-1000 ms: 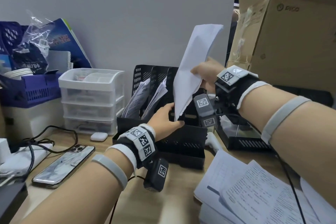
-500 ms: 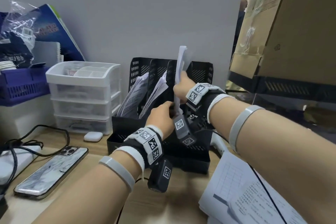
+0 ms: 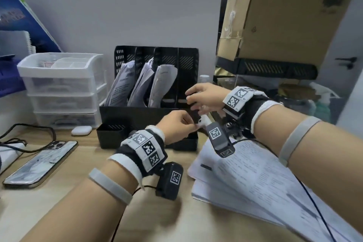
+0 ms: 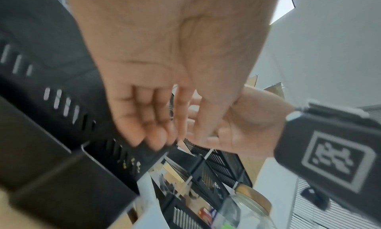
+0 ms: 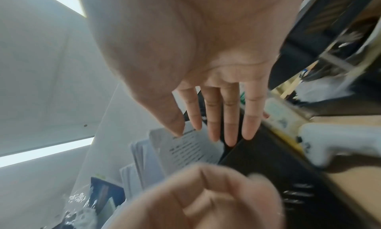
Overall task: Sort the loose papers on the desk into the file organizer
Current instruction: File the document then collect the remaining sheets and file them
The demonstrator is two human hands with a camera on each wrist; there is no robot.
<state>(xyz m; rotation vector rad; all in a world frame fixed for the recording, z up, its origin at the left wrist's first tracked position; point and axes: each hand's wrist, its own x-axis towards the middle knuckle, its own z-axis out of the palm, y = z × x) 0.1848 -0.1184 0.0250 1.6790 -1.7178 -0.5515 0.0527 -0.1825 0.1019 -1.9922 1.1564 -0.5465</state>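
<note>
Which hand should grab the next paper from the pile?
Probably the right hand: it is open and empty, and the loose pile of white printed papers lies right under that arm. The left hand is farther away.

- A plain pale grey wall [image 3: 121,6] stands behind the bench [image 3: 59,202], whose top is light wood.
- On the right a large cardboard box [image 3: 284,12] sits on a black slotted shelf [image 3: 275,68].
- Far right, a pale door with a dark handle [image 3: 345,60].
- Seen from the wrists, a white ceiling [image 5: 31,69] carries bright rectangular light panels [image 5: 45,149].
</note>
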